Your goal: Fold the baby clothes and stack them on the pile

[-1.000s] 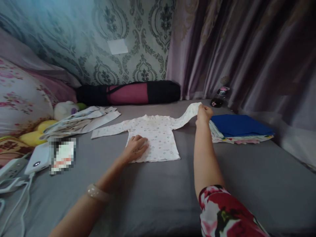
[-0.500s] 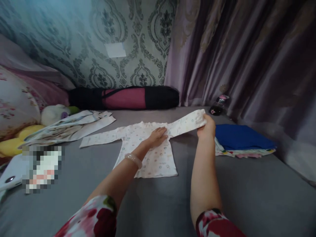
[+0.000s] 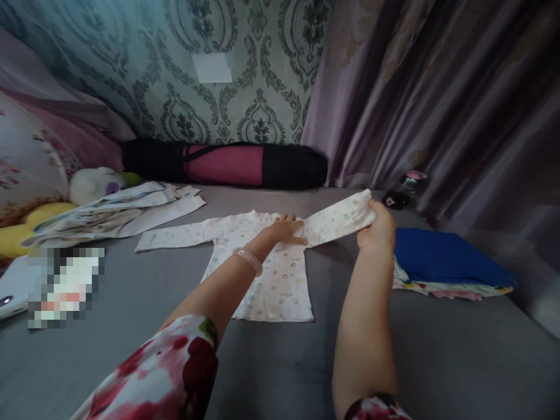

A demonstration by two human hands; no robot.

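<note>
A small white long-sleeved shirt (image 3: 280, 291) with a pale print lies spread on a grey bed sheet (image 3: 280, 361). Its left sleeve stretches out flat on the sheet. My left hand (image 3: 284, 229), with a pale bangle at the wrist, rests on the shirt's upper right part near the shoulder, fingers spread. Gripped in my right hand (image 3: 378, 227) is the cuff end of the right sleeve, drawn out to the right and slightly up. The fingers under the cuff are partly hidden.
To the right lies a folded stack with blue cloth (image 3: 450, 256) on top. A dark bottle (image 3: 400, 195) stands behind it. Loose clothes (image 3: 122, 216), soft toys (image 3: 94, 184) and a white object (image 3: 20, 286) are on the left. A long black-and-red bag (image 3: 227, 163) lies along the wall.
My left hand has shifted slightly toward the right shoulder, its fingers spreading more. The sleeve stays in my right hand, its cuff looking smoother. The view has tilted down a little.
</note>
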